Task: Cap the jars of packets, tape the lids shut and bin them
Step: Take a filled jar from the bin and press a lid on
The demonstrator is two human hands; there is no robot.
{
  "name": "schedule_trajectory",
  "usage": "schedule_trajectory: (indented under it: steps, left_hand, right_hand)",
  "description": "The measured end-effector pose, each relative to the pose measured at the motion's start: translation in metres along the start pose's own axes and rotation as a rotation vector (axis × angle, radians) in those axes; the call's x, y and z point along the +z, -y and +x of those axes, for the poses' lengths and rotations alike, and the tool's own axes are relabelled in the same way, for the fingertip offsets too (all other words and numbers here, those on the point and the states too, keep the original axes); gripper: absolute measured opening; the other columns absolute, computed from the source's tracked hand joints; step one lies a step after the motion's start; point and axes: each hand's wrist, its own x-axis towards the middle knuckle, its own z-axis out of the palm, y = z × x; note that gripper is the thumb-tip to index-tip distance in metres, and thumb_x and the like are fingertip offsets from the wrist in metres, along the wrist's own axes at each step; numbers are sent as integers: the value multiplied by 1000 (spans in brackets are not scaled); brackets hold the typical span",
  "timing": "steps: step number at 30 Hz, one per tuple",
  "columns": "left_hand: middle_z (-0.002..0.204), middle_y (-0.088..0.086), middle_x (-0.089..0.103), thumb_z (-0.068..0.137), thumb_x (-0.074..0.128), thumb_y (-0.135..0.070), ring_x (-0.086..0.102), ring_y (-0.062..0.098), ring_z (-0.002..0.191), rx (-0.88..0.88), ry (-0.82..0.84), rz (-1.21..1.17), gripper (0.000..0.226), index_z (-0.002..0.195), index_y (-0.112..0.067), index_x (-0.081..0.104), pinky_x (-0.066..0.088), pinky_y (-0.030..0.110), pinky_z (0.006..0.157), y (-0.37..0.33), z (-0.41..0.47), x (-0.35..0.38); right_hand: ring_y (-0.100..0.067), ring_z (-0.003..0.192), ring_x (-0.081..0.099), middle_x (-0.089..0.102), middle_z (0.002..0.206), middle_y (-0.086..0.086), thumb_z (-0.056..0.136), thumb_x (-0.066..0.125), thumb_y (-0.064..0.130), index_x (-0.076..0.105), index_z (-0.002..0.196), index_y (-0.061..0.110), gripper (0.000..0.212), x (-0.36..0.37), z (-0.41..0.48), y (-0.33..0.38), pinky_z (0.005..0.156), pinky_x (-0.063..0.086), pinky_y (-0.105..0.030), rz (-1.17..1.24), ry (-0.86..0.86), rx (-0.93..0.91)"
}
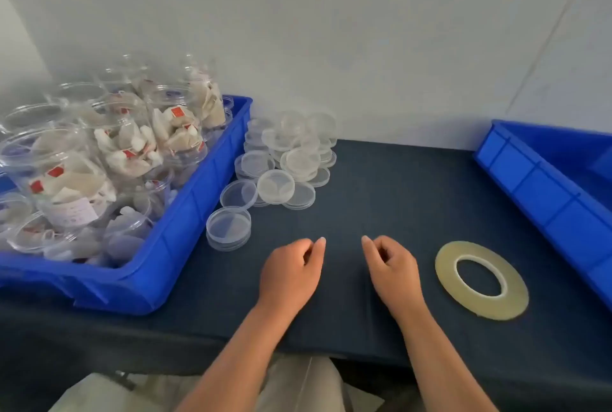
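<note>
Dark tabletop [381, 179] shows open cloth mid-table. At its front edge our left hand [289, 274] and right hand [392, 270] rest loosely curled, holding nothing. Jars [99, 153] crowd the left-edge bin [185, 229], with lids [284, 159] beside it. Tape [517, 292] lies near the right-edge bin [530, 186].

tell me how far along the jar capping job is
Not started, it seems. Done: nothing visible; the jars in the left bin look uncapped, and the visible part of the right bin holds no jars. In hand: nothing; the left hand and right hand rest loosely curled on the table. Left: everything, with the lids piled loose and the tape roll lying flat.
</note>
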Motion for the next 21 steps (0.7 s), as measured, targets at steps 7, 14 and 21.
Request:
schedule_trajectory:
  steps: [7, 14, 21]
  left_hand:
    - [90, -19, 60, 100, 57, -57, 61, 3, 76, 184, -126, 67, 23, 88, -38, 62, 50, 24, 67, -15, 25, -84]
    - [102, -15, 64, 98, 59, -58, 65, 9, 88, 218, -338, 423, 25, 94, -37, 71, 47, 30, 69, -13, 70, -227]
    - [143, 10, 59, 96, 67, -48, 51, 38, 133, 42, -334, 754, 54, 142, -21, 61, 41, 50, 109, 2, 135, -262]
  right_hand:
    - [-8, 53, 42, 50, 62, -3, 102, 63, 41, 45, 65, 16, 49, -2, -6, 0, 56, 41, -36, -48, 113, -35]
    - [-7, 50, 43, 50, 59, -5, 102, 65, 39, 47, 63, 15, 49, -3, -5, -2, 54, 39, -36, -40, 109, -4]
    - [-15, 51, 47, 52, 58, -6, 100, 66, 38, 49, 63, 15, 47, -3, -4, 2, 56, 44, -40, -65, 124, -5]
